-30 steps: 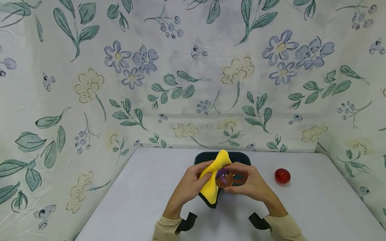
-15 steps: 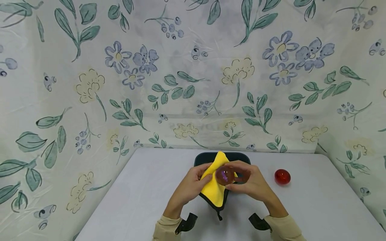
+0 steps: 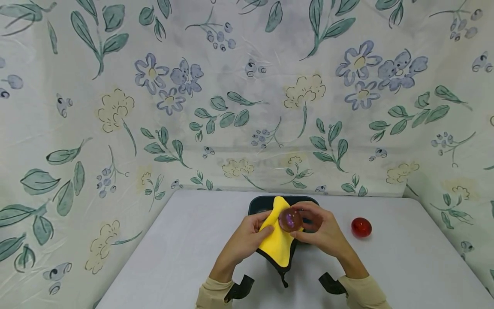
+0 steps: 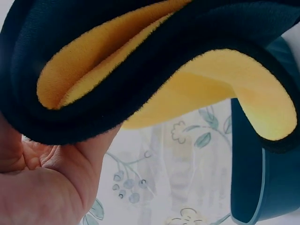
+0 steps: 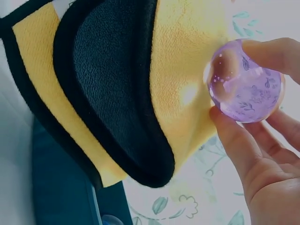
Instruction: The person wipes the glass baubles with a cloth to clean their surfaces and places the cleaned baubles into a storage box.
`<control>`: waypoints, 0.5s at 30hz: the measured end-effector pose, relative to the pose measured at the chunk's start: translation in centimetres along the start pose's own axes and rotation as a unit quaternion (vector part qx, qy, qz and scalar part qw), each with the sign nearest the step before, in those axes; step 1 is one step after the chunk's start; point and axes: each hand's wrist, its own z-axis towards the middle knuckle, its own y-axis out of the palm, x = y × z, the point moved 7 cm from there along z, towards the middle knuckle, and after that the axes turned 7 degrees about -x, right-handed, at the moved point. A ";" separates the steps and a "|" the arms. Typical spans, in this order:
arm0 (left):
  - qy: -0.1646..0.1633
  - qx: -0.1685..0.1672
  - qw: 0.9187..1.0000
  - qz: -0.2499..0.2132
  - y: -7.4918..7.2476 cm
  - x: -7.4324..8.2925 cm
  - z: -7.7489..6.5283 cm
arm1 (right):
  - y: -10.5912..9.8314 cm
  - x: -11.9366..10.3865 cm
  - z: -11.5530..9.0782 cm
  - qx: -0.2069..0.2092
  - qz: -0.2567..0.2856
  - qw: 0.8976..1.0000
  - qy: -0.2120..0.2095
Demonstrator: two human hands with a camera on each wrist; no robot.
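Note:
A yellow cloth (image 3: 278,246) with a dark backing and black edging is gripped by my left hand (image 3: 247,238), thumb on its yellow face. In the left wrist view the cloth (image 4: 183,101) hangs in folds over the fingers. My right hand (image 3: 322,225) pinches a clear purple-tinted ball (image 3: 290,219) between thumb and fingertips, right at the yellow side of the cloth. The right wrist view shows the ball (image 5: 246,82) as see-through and glossy, with the cloth's folds to its left. Both hands are raised above the table, in front of a dark teal bin.
The dark teal bin (image 3: 256,204) stands at the back middle of the white table (image 3: 185,231), partly hidden by cloth and hands. Part of a clear round thing (image 5: 111,219) shows inside it. A shiny red ball (image 3: 361,227) lies to the right. Floral sheeting (image 3: 231,128) hangs behind.
The purple ball has turned and moved slightly up and right in my right hand. The cloth has spread out downward, its lower corner and black loop now showing.

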 end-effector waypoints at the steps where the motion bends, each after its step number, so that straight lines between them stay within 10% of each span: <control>1: 0.000 0.000 1.000 -0.002 0.0 0.0 0.0 | 0.0 0.1 0.0 0.001 0.000 1.000 0.002; 15: 0.001 0.020 1.000 0.019 0.0 0.3 -0.2 | -0.6 0.5 -0.1 0.019 -0.053 0.998 0.022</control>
